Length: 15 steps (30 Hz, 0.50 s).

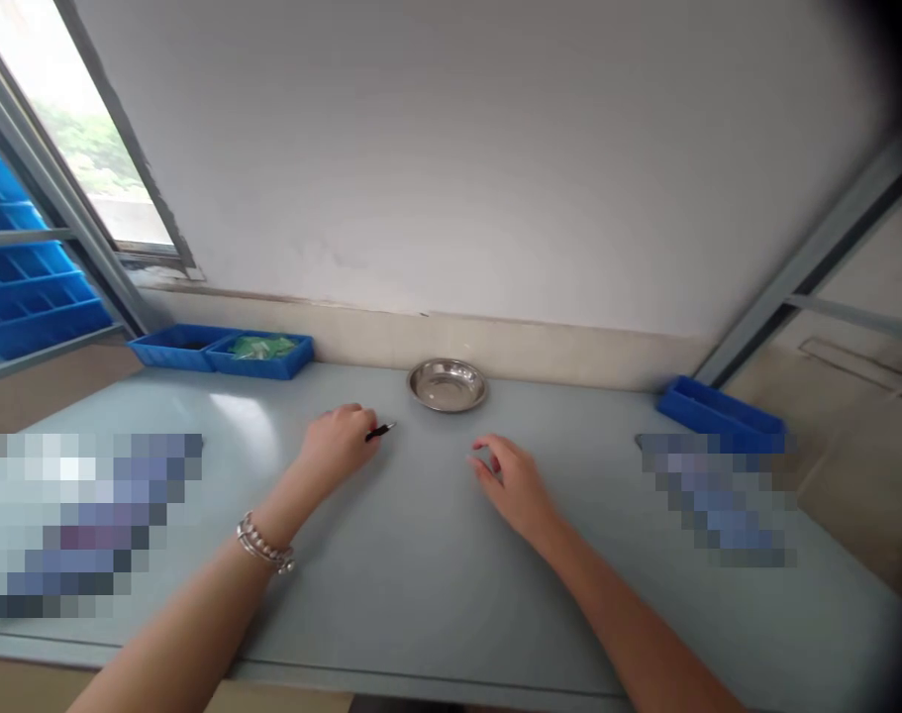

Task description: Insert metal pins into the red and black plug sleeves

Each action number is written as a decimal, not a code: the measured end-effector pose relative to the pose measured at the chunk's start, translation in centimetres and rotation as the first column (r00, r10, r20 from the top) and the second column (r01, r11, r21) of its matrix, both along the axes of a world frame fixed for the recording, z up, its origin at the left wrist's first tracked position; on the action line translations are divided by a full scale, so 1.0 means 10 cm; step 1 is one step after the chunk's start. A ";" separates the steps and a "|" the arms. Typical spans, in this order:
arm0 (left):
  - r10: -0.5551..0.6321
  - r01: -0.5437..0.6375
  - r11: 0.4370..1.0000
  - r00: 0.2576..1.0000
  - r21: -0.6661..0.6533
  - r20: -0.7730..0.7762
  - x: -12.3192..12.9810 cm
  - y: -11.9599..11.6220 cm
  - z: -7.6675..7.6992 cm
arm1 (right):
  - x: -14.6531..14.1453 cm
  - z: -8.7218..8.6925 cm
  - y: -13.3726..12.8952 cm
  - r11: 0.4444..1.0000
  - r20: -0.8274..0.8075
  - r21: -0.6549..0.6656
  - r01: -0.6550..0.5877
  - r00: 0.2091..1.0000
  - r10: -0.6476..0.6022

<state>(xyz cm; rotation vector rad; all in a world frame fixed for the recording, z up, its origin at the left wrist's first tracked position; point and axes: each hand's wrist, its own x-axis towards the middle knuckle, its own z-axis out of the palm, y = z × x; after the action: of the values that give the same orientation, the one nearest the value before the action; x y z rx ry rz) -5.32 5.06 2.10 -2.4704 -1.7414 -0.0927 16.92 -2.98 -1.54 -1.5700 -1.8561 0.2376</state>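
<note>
My left hand [336, 448] rests on the pale grey-blue table top [421, 594], with its fingers curled around a short black pen [380, 431] whose silver tip points right. My right hand [514, 485] lies to the right of it, fingers loosely curved and holding nothing. Between the two hands and further back stands a shallow stainless steel dish [448, 385], which neither hand touches. A beaded bracelet [264, 544] circles my left wrist.
Two blue plastic trays [261, 356] stand against the back wall at left, one holding a green bag [263, 347]. Another blue tray [722, 416] sits at back right. Pixelated patches cover parts of the table on both sides. A window is at far left.
</note>
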 end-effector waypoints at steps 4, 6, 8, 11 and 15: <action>-0.323 0.314 0.946 0.931 0.081 0.171 0.27 -0.28 -0.02 | -0.06 -0.03 -0.02 0.990 -0.150 -0.045 -0.133 0.981 0.125; -0.446 0.432 0.895 0.872 0.110 0.200 0.38 -0.41 -0.06 | -0.09 -0.04 -0.02 0.980 -0.194 -0.072 -0.186 0.966 0.169; -0.516 0.500 0.856 0.832 0.129 0.203 0.44 -0.49 -0.10 | -0.11 -0.05 -0.02 0.970 -0.225 -0.085 -0.228 0.953 0.205; -0.555 0.535 0.832 0.812 0.148 0.183 0.46 -0.54 -0.13 | -0.10 -0.05 -0.02 0.966 -0.223 -0.070 -0.250 0.947 0.229; -0.554 0.534 0.830 0.824 0.164 0.117 0.47 -0.55 -0.15 | -0.09 -0.06 0.00 0.983 -0.190 -0.034 -0.181 0.967 0.172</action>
<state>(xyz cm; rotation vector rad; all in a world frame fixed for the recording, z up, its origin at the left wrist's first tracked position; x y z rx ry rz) -0.60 -0.45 0.61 -2.8448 -0.9676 -0.4465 16.07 -3.01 -2.09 -1.3650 -1.8542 0.4992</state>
